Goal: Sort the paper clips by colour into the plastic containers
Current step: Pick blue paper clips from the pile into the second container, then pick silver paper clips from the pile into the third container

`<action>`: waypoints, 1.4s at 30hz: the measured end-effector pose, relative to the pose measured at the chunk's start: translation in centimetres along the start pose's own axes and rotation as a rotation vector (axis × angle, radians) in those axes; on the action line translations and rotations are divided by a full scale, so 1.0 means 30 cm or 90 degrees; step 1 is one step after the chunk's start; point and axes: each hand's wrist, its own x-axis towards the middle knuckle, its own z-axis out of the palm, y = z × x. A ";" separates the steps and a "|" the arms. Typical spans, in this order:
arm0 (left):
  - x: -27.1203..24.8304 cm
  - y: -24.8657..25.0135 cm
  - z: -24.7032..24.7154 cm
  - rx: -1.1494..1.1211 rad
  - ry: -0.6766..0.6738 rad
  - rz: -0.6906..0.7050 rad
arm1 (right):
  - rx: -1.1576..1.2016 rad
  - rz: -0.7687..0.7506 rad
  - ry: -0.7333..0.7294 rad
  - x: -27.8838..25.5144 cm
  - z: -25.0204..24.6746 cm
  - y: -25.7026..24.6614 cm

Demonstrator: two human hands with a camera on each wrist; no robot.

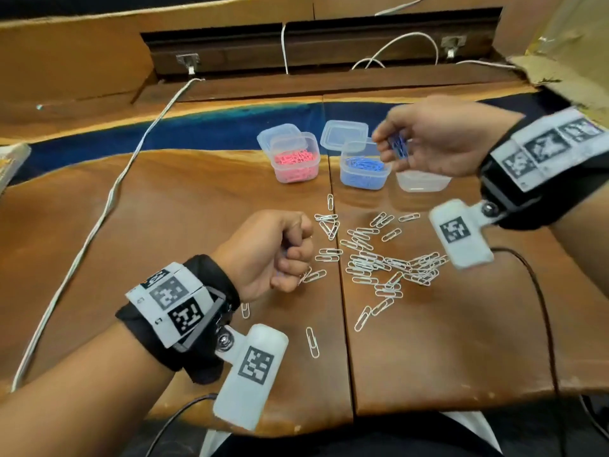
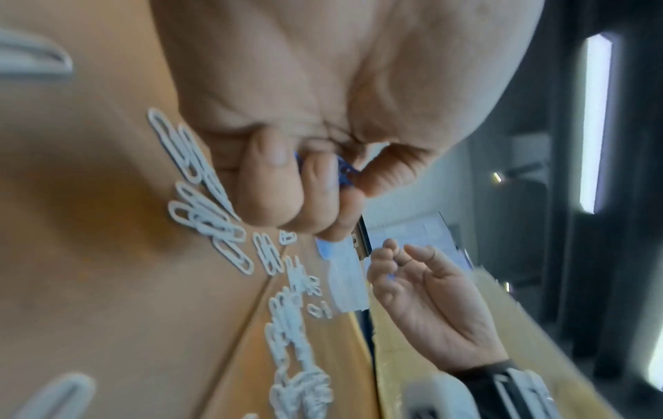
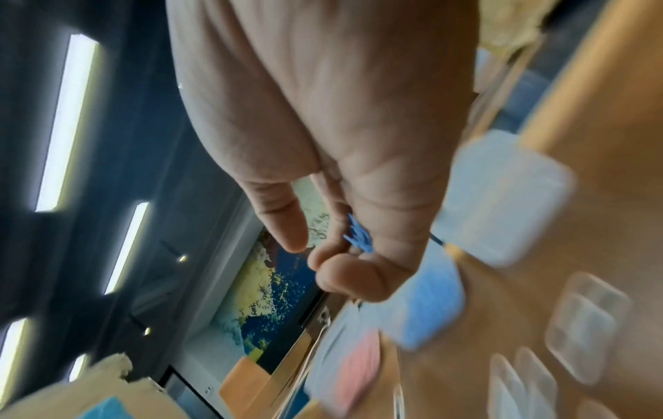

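Several white paper clips lie scattered mid-table. Behind them stand a container of pink clips, a container of blue clips and a clear container with no clips showing in it. My right hand hovers over the blue and clear containers, pinching a bunch of blue clips. My left hand is a fist just left of the white pile. In the left wrist view, blue clips show between its curled fingers.
Two clear lids lean behind the pink and blue containers. A white cable runs across the table's left side. A seam splits the wooden top. Single white clips lie near the front.
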 end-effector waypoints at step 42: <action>-0.098 0.091 0.023 1.078 0.071 0.001 | -0.647 -0.149 -0.067 -0.219 0.038 0.330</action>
